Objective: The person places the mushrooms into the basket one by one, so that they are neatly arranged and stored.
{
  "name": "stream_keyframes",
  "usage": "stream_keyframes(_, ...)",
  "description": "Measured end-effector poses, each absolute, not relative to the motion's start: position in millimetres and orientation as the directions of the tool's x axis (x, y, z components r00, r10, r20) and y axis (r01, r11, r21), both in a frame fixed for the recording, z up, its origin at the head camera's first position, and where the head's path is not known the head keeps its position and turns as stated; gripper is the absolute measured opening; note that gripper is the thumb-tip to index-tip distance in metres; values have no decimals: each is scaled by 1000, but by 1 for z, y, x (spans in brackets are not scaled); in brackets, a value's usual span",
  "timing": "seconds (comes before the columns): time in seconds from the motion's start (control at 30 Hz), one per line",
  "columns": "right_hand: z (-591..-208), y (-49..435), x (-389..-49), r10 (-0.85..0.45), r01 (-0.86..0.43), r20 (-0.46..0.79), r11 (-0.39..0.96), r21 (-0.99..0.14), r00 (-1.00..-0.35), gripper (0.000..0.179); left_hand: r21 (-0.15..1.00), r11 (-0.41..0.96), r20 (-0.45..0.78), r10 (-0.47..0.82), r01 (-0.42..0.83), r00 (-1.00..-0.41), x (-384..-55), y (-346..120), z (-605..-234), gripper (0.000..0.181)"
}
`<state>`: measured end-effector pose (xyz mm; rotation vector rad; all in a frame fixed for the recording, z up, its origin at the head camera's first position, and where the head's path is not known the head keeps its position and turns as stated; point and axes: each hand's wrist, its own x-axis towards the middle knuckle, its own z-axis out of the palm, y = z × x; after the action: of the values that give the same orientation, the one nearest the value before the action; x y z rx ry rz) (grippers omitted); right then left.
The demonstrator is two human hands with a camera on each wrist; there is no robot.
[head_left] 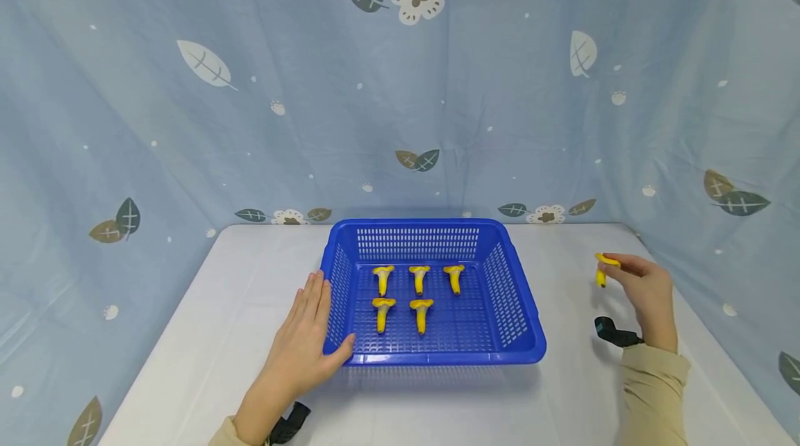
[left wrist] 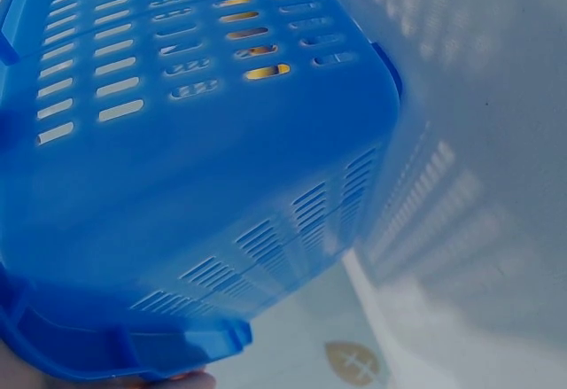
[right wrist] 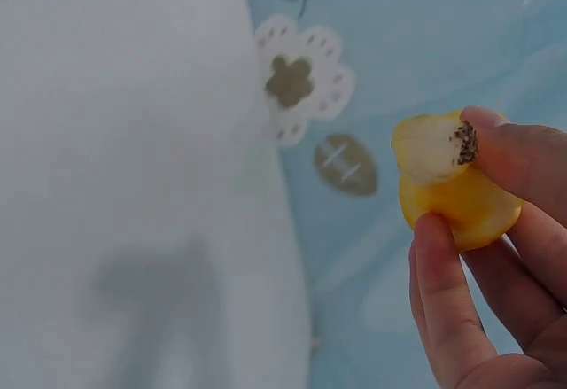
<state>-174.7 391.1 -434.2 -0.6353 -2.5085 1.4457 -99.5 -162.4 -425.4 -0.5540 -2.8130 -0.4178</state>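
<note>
A yellow mushroom (head_left: 602, 271) with a trumpet-shaped cap is pinched between the thumb and fingers of my right hand (head_left: 646, 293), above the table's right side. Close up in the right wrist view, the mushroom (right wrist: 434, 154) shows a pale stem with a dark, speckled end. My left hand (head_left: 305, 342) rests against the left rim of a blue plastic basket (head_left: 437, 359), its fingers straight and thumb over the front corner. Inside, similar mushrooms lie in two rows, three at the back and two in front, such as the front right mushroom (head_left: 421, 314).
The basket stands on a white-covered table (head_left: 275, 251). A blue curtain (head_left: 500, 85) with leaf and flower prints hangs behind and at both sides. Dark wrist cameras sit by each hand, such as the right wrist camera (head_left: 615, 335).
</note>
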Motion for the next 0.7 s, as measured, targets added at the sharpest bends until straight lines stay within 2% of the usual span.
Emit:
stream_keyframes(0.2, -422, 380, -176, 421, 197, 21, 466, -863, -907, 53, 229, 888, 289, 329, 399, -899, -100, -163, -427, 94)
stream_keyframes(0.7, -383, 346, -167, 385, 104, 107, 488, -866, -917, 49, 220, 892, 289, 327, 395, -900, -100, -162, -426, 95)
